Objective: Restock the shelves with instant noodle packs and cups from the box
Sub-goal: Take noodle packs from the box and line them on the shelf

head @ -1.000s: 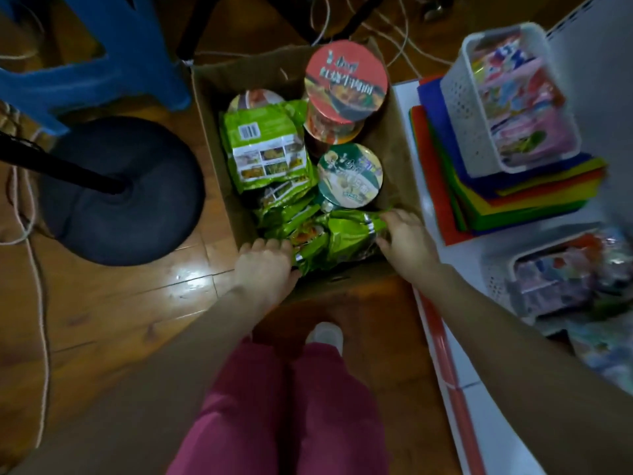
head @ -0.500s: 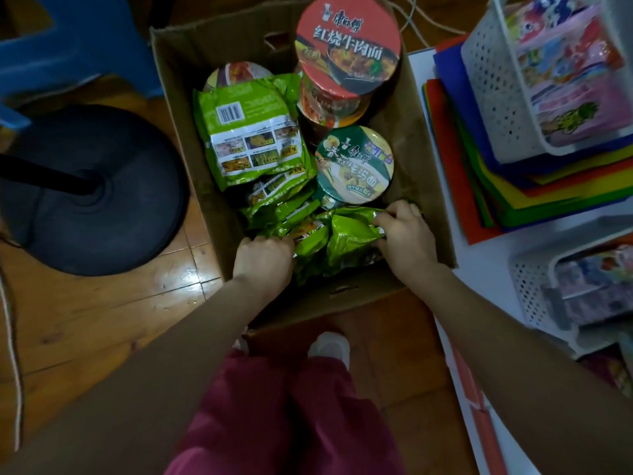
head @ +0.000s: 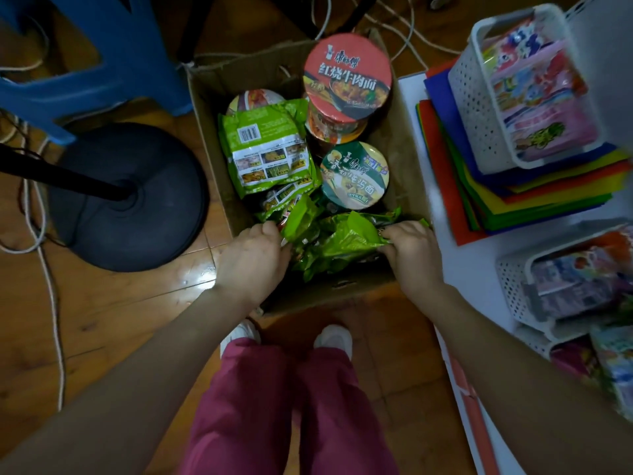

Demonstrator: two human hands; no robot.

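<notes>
Box (head: 212,138) open on top, reachable from above; tall red cup (head: 347,75) rises at its far side; shelf (head: 455,262) just beside right wall, stand base (head: 126,197) near left.

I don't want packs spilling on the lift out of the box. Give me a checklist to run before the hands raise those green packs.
1. Left hand grips the green noodle packs at their left end: ok.
2. Right hand grips their right end: ok.
3. Packs will lift as one bundle: cannot tell; the wrappers are crumpled together.
4. Green-lidded cup clear of the packs: cannot tell; it sits right behind them.
5. Bare space on the shelf beside the box: ok.
</notes>
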